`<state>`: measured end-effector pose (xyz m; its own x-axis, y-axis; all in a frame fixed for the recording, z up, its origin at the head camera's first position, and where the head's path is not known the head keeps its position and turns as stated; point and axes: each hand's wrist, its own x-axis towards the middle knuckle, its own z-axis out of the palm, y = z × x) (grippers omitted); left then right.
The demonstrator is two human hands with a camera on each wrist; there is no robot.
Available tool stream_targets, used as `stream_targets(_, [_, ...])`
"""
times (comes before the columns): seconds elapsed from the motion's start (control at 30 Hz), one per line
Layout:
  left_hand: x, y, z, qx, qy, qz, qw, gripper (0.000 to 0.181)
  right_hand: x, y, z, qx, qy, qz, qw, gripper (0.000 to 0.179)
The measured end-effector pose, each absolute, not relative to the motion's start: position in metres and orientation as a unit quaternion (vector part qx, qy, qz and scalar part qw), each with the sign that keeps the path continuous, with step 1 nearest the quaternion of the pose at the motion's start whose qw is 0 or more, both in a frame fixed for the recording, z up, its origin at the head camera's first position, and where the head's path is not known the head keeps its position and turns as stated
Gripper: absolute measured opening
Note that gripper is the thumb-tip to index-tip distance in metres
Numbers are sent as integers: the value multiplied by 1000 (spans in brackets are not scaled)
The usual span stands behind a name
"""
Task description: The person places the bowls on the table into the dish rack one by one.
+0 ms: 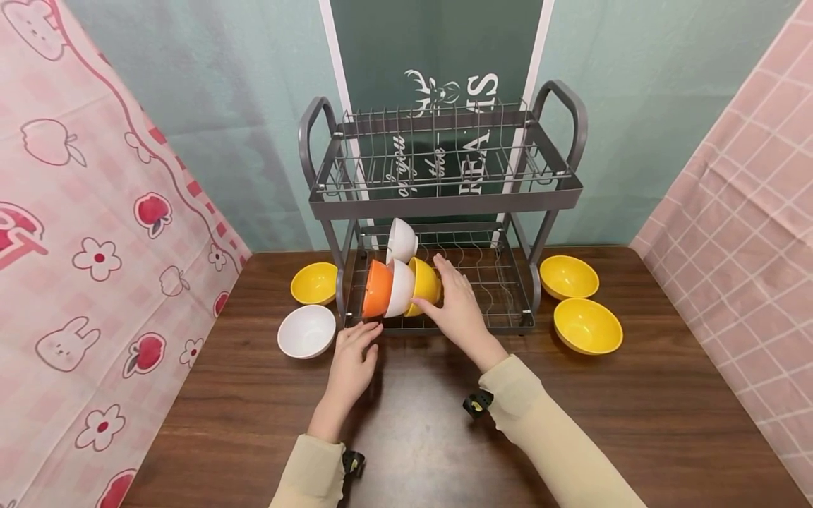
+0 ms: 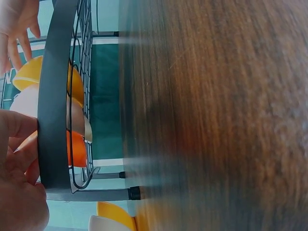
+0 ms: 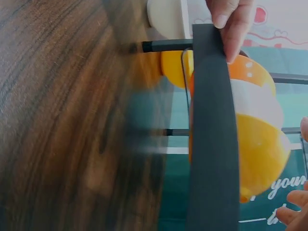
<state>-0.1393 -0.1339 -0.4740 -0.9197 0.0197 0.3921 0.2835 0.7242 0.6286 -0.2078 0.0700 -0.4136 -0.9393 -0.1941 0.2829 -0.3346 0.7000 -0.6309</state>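
Observation:
On the lower tier of a dark grey dish rack, an orange bowl, a white bowl and a yellow bowl stand tilted on edge in a row, close together. Another white bowl stands behind them. My left hand is at the rack's front rail, fingertips beside the orange bowl; whether they touch it, I cannot tell. My right hand is just right of the yellow bowl, fingers extended and thumb spread in front. In the right wrist view, its fingers appear apart from the bowl.
Left of the rack, a yellow bowl and a white bowl sit on the brown wooden table. Two yellow bowls, one farther back and one nearer, are on the right. The rack's upper tier has wire dividers and side handles.

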Motion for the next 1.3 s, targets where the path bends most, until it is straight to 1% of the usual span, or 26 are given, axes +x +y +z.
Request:
stream_targets(0.37, [-139, -132, -472, -93, -908, -362, 189, 35, -200, 97, -401, 132, -916, 353, 136, 82])
stream_targets(0.63, [-139, -133, -472, -93, -908, -361, 190, 34, -195, 127, -401, 118, -908, 362, 176, 80])
stream_targets(0.8, [-138, -133, -473, -92, -908, -361, 193, 34, -191, 146, -403, 96, -903, 373, 192, 79])
stream_targets(1.07, [-138, -133, -474, -93, -907, -357, 202, 34, -188, 174, -409, 56, -894, 395, 205, 74])
stream_targets(1.3, [-140, -133, -476, -82, -908, -365, 186, 36, -185, 194, -419, 27, -892, 401, 206, 69])
